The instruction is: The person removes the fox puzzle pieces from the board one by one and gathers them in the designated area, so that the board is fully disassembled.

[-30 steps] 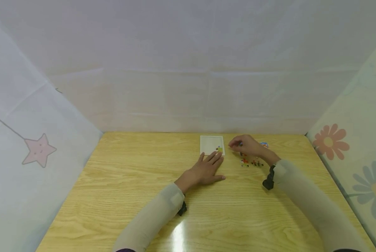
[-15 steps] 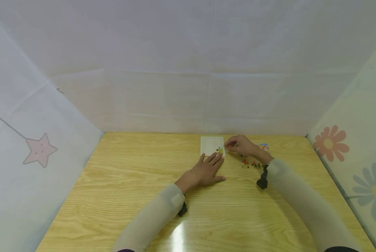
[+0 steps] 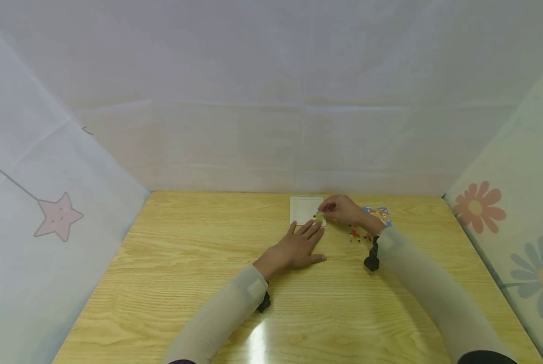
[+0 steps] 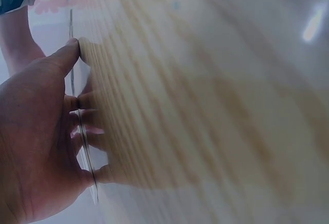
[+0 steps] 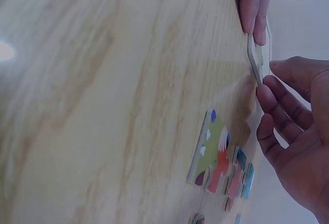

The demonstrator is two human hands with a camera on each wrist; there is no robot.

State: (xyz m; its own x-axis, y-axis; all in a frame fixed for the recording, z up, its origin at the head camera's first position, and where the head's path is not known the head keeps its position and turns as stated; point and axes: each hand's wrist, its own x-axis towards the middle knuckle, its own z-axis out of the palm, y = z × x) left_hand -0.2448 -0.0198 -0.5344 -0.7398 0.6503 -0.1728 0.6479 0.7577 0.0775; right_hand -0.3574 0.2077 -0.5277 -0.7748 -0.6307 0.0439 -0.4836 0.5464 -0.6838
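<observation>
A white square puzzle board (image 3: 301,208) lies near the back of the table, with a yellow-green puzzle piece (image 3: 319,217) in its lower right corner. Spread flat, my left hand (image 3: 299,247) touches the board's near edge with its fingertips. My right hand (image 3: 342,208) is at the board's right edge, thumb and fingers pinched together by that corner. They appear to hold a small puzzle piece, mostly hidden by the fingers. In the right wrist view, the thumb and index finger of the right hand (image 5: 298,116) meet at the board edge (image 5: 254,62).
Several loose colourful puzzle pieces (image 3: 354,234) lie right of the board, partly hidden behind the right forearm. In the right wrist view, green and red pieces (image 5: 211,147) lie below the hand. A white cloth wall (image 3: 235,146) rises behind the wooden table (image 3: 185,242).
My right hand has moved left from beside the loose pieces to the board's right edge, uncovering more of the pieces at the back. The left hand has stayed in place.
</observation>
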